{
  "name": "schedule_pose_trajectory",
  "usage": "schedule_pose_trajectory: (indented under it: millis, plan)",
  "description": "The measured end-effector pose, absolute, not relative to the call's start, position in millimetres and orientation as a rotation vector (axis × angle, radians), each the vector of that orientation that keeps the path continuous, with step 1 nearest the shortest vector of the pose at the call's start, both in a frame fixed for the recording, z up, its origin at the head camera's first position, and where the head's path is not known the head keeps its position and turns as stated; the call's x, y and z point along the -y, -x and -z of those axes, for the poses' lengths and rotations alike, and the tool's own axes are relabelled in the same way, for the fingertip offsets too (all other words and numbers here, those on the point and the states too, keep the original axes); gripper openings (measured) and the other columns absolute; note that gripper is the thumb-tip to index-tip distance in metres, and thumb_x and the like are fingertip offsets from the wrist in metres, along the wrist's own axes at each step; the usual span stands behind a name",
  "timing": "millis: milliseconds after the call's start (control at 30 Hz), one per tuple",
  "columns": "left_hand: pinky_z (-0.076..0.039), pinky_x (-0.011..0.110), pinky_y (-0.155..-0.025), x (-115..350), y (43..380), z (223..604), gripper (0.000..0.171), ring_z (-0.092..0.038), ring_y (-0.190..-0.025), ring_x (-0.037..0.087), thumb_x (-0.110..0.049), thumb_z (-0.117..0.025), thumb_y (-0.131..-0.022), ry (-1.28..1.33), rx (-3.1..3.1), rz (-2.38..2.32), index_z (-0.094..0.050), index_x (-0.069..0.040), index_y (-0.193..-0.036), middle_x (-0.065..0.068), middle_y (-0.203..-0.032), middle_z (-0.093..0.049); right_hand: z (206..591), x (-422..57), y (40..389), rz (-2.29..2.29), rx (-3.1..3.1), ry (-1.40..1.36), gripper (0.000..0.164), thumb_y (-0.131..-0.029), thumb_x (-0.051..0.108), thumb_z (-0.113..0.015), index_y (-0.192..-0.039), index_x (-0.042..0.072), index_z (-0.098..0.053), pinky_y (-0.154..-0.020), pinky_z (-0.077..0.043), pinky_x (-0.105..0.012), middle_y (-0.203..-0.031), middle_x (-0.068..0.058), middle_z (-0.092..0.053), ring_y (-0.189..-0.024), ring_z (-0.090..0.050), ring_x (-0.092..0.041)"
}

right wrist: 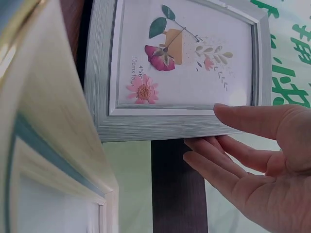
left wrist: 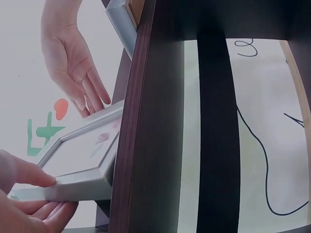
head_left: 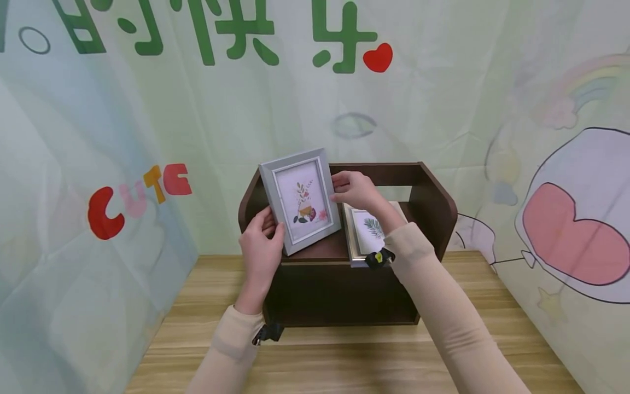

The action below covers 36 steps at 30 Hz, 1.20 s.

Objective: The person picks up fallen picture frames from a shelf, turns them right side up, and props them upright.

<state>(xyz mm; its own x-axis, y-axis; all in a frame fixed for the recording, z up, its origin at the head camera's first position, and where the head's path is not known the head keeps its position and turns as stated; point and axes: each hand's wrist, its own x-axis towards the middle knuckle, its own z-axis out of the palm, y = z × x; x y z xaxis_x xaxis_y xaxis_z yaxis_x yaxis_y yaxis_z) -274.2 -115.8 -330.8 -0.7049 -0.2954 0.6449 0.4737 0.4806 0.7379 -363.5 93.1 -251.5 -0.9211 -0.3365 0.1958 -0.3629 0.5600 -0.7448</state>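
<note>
A grey picture frame (head_left: 310,241) with a flower print leans upright at a tilt over the left part of a dark brown shelf unit (head_left: 344,295). My left hand (head_left: 261,238) pinches its lower left edge, thumb at the front and fingers behind, as the left wrist view also shows. At the opposite edge, my right hand (head_left: 356,189) holds the frame lightly between thumb and fingers; the thumb (right wrist: 243,116) lies over the front border. Below the right forearm, other picture frames (head_left: 353,241) lie stacked on the shelf, the top one with a green leaf print.
The shelf unit has raised side panels (head_left: 438,208) and a back rail (head_left: 379,174). It stands on a wood-grain table (head_left: 344,361). Behind and on both sides hangs a printed cloth (head_left: 418,109) with green characters and cartoon drawings.
</note>
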Motion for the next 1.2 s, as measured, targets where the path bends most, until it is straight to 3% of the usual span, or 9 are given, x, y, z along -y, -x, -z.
schedule_pose_trajectory:
  millis: [467, 967, 1200]
  plan:
    - [-0.056, 0.041, -0.084, 115, 286, 331, 0.034, -0.066, -0.098, 0.03, -0.006, -0.061, -0.089, 0.082, 1.971, 1.285, -0.059, 0.004, -0.122, 0.02, -0.112, -0.066, 264, -99, 348, -1.49, 2.652, -0.591, 0.049, -0.087, 0.004, -0.065, -0.132, -0.005, -0.047, -0.099, -0.048, -0.04, -0.13, -0.023, -0.056, -0.122, -0.055, -0.032]
    - [-0.054, 0.04, -0.089, 114, 294, 336, 0.033, -0.064, -0.106, 0.028, -0.004, -0.059, -0.09, 0.029, 1.905, 1.33, -0.057, 0.003, -0.122, 0.021, -0.116, -0.064, 287, -91, 331, -1.408, 2.546, -0.387, 0.034, -0.083, 0.009, -0.071, -0.116, 0.0, -0.066, -0.087, -0.055, -0.038, -0.112, -0.016, -0.069, -0.101, -0.068, -0.027]
    - [-0.054, 0.039, -0.089, 109, 294, 339, 0.03, -0.062, -0.109, 0.026, -0.004, -0.058, -0.091, -0.005, 1.87, 1.314, -0.057, 0.002, -0.121, 0.019, -0.116, -0.064, 294, -82, 318, -1.432, 2.477, -0.284, 0.038, -0.083, 0.012, -0.072, -0.119, 0.003, -0.065, -0.085, -0.056, -0.038, -0.11, -0.014, -0.07, -0.1, -0.068, -0.025]
